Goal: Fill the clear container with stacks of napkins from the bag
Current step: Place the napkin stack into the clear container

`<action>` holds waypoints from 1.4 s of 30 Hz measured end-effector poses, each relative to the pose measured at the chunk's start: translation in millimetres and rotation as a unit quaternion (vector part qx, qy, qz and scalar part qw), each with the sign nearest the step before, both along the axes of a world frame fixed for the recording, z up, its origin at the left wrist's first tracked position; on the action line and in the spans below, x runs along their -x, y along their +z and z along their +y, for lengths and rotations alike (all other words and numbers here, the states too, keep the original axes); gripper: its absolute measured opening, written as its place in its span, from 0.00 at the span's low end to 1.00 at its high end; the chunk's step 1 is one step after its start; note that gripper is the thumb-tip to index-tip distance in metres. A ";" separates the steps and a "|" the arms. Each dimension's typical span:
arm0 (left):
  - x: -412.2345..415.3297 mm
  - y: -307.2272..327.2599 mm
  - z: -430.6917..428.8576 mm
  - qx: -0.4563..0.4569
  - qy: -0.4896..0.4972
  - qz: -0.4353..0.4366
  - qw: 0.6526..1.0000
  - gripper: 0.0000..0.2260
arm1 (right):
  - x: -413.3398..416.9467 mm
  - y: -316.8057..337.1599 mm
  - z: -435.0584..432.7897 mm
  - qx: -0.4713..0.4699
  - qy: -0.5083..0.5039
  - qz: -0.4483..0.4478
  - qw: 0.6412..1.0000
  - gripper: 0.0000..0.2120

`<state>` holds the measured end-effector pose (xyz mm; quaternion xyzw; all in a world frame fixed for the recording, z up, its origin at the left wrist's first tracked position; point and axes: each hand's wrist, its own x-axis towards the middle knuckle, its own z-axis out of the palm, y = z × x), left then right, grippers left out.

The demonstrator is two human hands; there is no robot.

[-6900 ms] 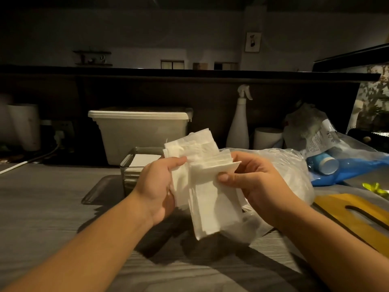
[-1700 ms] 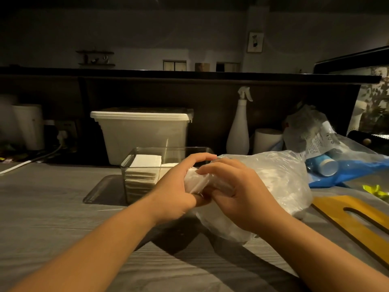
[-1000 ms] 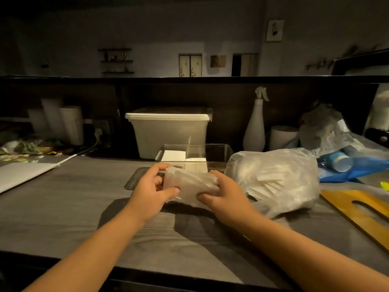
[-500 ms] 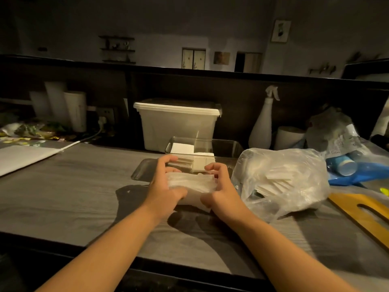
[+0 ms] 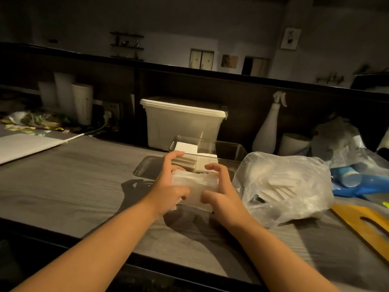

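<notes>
Head view: a stack of napkins (image 5: 194,185) sits low over the grey bench (image 5: 73,186), framed by two bare hands just in front of the clear container (image 5: 239,149).
Left hand (image 5: 168,187): its fingers (image 5: 173,157) are bent round the stack's left end, the thumb is hooked on the near edge and the index finger is lifted above the rest.
Right hand (image 5: 222,193): its fingers (image 5: 214,167) are spread and clawed over the stack's right end, with the thumb pressed to the near side.
Arms: both forearms are bare and reach in from the lower corners, meeting at the stack.
Container: it is open-topped and stands directly behind the hands, with white napkins (image 5: 187,147) already stacked in its left part.
Bag (image 5: 290,186): crumpled clear plastic just to the right of the right hand, with more white napkins showing through it.
Behind: a lidded white tub (image 5: 181,125) stands beyond the container, and a white spray bottle (image 5: 267,131) is to its right against the dark back panel.
Far right: a blue bottle (image 5: 357,183) lies on its side, and a yellow board (image 5: 366,223) lies near the bench edge.
</notes>
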<state>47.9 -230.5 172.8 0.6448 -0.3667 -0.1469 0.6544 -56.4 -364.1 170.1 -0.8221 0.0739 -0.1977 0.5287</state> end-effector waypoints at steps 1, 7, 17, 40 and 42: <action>0.7 -0.9 -0.7 -0.002 0.010 -0.005 1.000 0.38 | 0.5 -0.8 -0.9 0.013 -0.012 -0.015 1.000 0.32; 3.2 -5.7 -3.2 -0.039 0.017 -0.069 0.997 0.29 | 11.2 -0.4 -5.1 0.155 -0.056 -0.042 0.985 0.20; 4.6 -8.5 -0.8 -0.070 0.059 -0.087 0.992 0.22 | 20.9 2.5 -4.4 0.185 -0.065 -0.061 0.979 0.07; 2.8 -8.8 -1.4 -0.029 0.041 -0.089 0.995 0.31 | 17.0 5.3 -6.8 0.135 -0.121 -0.028 0.983 0.06; 3.0 -8.1 -1.6 -0.028 0.033 -0.086 0.995 0.32 | 16.6 5.9 -8.0 0.092 -0.139 -0.055 0.984 0.06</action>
